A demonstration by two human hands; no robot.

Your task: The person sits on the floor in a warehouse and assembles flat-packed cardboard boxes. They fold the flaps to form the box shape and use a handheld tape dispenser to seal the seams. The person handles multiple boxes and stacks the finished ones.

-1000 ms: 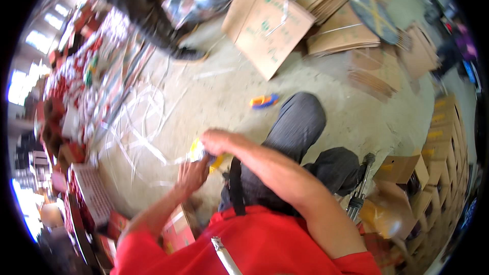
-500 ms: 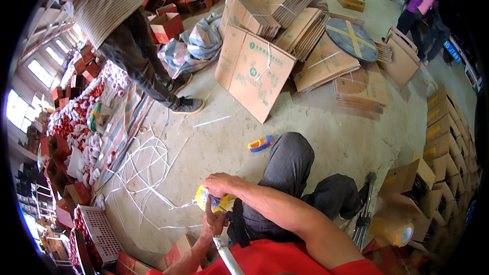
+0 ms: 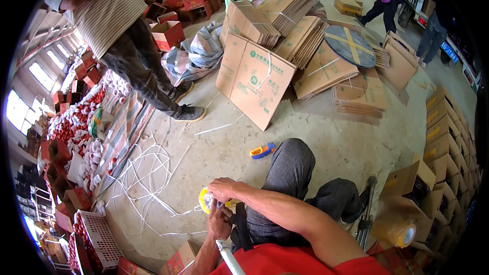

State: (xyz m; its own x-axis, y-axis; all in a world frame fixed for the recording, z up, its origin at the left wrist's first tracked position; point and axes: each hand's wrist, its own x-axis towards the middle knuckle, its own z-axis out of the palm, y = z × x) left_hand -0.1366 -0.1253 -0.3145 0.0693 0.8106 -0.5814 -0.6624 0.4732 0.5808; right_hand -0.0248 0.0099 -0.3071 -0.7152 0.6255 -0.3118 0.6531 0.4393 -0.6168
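Observation:
A yellow roll of tape (image 3: pixel 205 201) with a pale, shiny middle is between my hands, left of my bent knee. My right hand (image 3: pixel 223 189) reaches across my body, its fingers closed over the top of the roll. From below, my left hand (image 3: pixel 220 224) grips the roll's lower side, fingers bent; its fingertips are partly hidden. A black strap (image 3: pixel 240 224) hangs beside my left hand. On the floor ahead lies an orange and blue tape dispenser (image 3: pixel 262 150).
Flattened cartons (image 3: pixel 257 79) are stacked ahead, with a round dark board (image 3: pixel 350 45) on them. Tangled white strapping (image 3: pixel 145 173) lies at left, near a standing person (image 3: pixel 137 45). Boxes (image 3: pixel 443 142) line the right, by a metal stand (image 3: pixel 365 219). A white crate (image 3: pixel 103 237) sits lower left.
My left index finger, earlier stretched up against the roll, is now bent lower down. Both hands stay at the roll. At far right, the person in purple and pink has moved left.

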